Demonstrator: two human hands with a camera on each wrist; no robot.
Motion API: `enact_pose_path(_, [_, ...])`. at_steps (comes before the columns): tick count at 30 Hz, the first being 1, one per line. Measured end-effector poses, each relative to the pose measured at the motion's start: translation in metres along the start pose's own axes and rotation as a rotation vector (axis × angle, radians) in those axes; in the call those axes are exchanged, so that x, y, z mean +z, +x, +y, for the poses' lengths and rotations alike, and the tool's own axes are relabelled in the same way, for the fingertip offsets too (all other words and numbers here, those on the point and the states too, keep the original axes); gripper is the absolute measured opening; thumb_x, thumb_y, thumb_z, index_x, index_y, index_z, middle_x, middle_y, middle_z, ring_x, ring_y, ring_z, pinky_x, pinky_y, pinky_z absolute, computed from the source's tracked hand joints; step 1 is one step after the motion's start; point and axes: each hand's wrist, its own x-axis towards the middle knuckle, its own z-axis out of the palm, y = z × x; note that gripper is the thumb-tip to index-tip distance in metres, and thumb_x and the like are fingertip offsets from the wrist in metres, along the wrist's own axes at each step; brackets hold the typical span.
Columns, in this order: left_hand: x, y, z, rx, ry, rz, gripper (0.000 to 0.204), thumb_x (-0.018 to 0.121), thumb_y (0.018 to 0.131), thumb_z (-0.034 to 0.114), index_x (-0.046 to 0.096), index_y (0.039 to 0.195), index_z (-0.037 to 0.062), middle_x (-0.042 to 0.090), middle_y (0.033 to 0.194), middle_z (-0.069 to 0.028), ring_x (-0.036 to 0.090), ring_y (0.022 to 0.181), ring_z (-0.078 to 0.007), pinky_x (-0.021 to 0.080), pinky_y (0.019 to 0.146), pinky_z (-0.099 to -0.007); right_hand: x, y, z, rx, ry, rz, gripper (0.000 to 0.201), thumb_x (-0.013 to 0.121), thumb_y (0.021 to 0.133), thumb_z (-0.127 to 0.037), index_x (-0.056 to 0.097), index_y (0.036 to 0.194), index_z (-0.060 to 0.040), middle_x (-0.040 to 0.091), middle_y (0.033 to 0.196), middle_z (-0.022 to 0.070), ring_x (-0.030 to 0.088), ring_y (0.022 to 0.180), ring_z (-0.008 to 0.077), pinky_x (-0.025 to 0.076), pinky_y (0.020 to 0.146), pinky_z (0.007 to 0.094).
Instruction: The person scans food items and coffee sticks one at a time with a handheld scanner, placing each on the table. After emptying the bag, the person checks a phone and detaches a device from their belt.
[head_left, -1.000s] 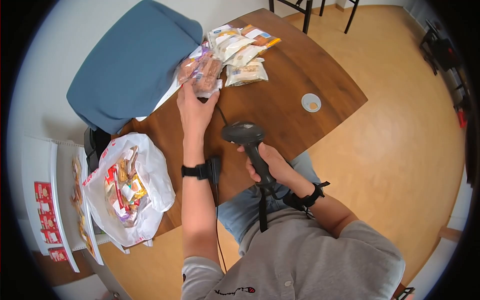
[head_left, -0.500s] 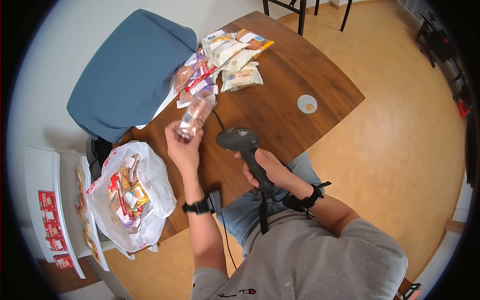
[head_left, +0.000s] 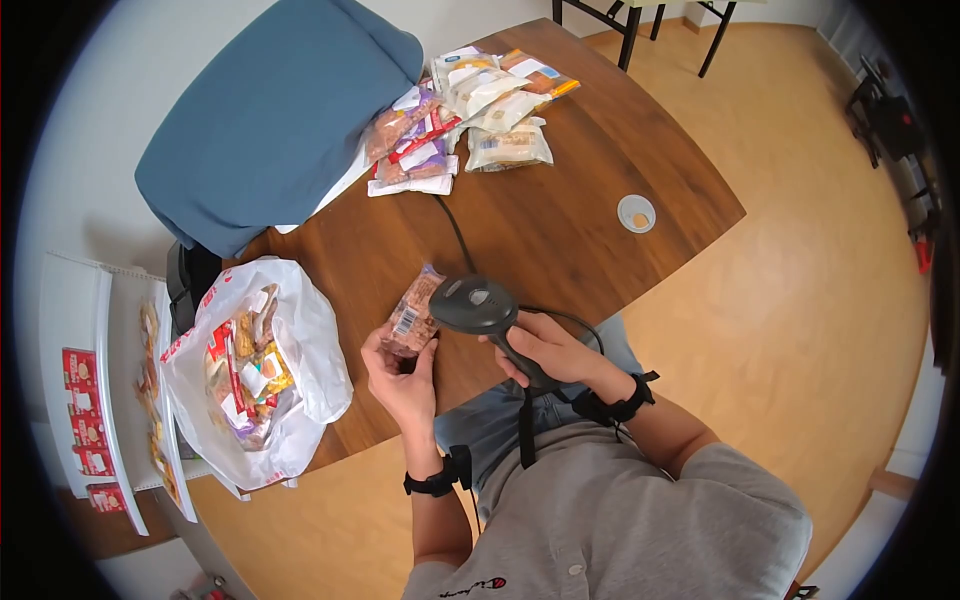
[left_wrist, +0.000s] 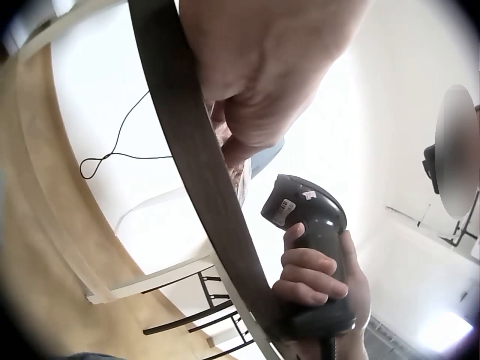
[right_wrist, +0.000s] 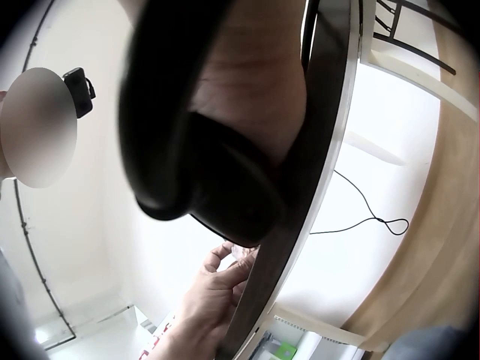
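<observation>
Your wooden table (head_left: 585, 260) has its left side hidden under the blue cloth (head_left: 280, 130), and whatever the cloth drapes over can't be made out. White plastic bag (head_left: 322, 355) at the table's left stands open; packets inside overlap, lower ones buried. Packet pile (head_left: 508, 148) at the far edge is the same story: front ones readable as shapes, back ones covered. Your right hand (head_left: 550, 350) has the black scanner (head_left: 475, 308) by its handle; head view hides most of those fingers, left wrist view shows them wrapped round the grip. Right wrist view is mostly blocked by a blurred black shape. Your left hand (head_left: 402, 388) grips the near end of the clear packet (head_left: 412, 312), fingertips partly hidden by it. Packet sits over the near part of the table, just left of the scanner head, which overlaps its edge in head view; can't tell if they touch, or if the packet touches the wood. Barcode label (head_left: 405, 321) faces up, too small to read. Versus a second ago: your left hand was at the pile, now it's back by the scanner with the packet; red and purple packs there are uncovered. Scanner grip unchanged.
</observation>
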Motion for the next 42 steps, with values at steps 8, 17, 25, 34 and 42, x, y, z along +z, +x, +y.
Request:
enact_pose_path(8, [-0.014, -0.003, -0.005, -0.021, 0.029, -0.037, 0.059, 0.077, 0.073, -0.011, 0.049, 0.124, 0.0016, 0.061, 0.11, -0.0108, 0.063, 0.097, -0.0171, 0.052, 0.084, -0.0275, -0.001, 0.0, -0.001, 0.024, 0.04, 0.015, 0.063, 0.039, 0.1, -0.058, 0.049, 0.126, -0.0018, 0.057, 0.073, 0.0054, 0.054, 0.055, 0.0093, 0.043, 0.055, 0.0229])
enact_pose_path(17, [-0.157, 0.06, 0.025, 0.159, 0.272, 0.503, 0.06, 0.078, 0.079, 0.0, 0.047, 0.13, -0.0024, 0.059, 0.12, -0.0186, 0.062, 0.103, -0.022, 0.055, 0.084, -0.0315, -0.002, 0.0, -0.006, 0.032, 0.122, 0.027, 0.058, 0.04, 0.101, -0.055, 0.049, 0.127, -0.0039, 0.055, 0.073, 0.0046, 0.053, 0.056, 0.0085, 0.043, 0.055, 0.0229])
enact_pose_path(25, [-0.165, 0.09, 0.021, 0.26, 0.777, 0.516, 0.046, 0.076, 0.085, 0.02, 0.059, 0.121, -0.0029, 0.062, 0.12, -0.0157, 0.06, 0.108, -0.0255, 0.05, 0.091, -0.0363, -0.001, -0.001, -0.005, 0.021, 0.132, 0.05, 0.058, 0.04, 0.101, -0.055, 0.049, 0.127, -0.0037, 0.056, 0.074, 0.0047, 0.054, 0.056, 0.0082, 0.043, 0.054, 0.0224])
enact_pose_path(34, [0.035, 0.178, 0.03, 0.24, 0.264, -0.169, 0.027, 0.076, 0.083, 0.019, 0.067, 0.1, -0.0006, 0.071, 0.087, -0.01, 0.068, 0.083, -0.014, 0.052, 0.078, -0.0283, -0.001, -0.001, -0.005, -0.001, 0.127, 0.053, 0.058, 0.038, 0.102, -0.055, 0.049, 0.127, -0.0037, 0.056, 0.073, 0.0044, 0.054, 0.056, 0.0079, 0.043, 0.054, 0.0223])
enact_pose_path(42, [0.116, 0.272, 0.015, 0.349, 0.553, -0.224, 0.053, 0.078, 0.075, 0.042, 0.069, 0.106, -0.0004, 0.071, 0.097, -0.0198, 0.069, 0.096, -0.0336, 0.052, 0.086, -0.0385, 0.002, -0.004, 0.0, -0.037, 0.113, 0.099, 0.056, 0.038, 0.102, -0.054, 0.049, 0.127, -0.005, 0.056, 0.073, 0.0039, 0.054, 0.056, 0.0079, 0.043, 0.053, 0.0222])
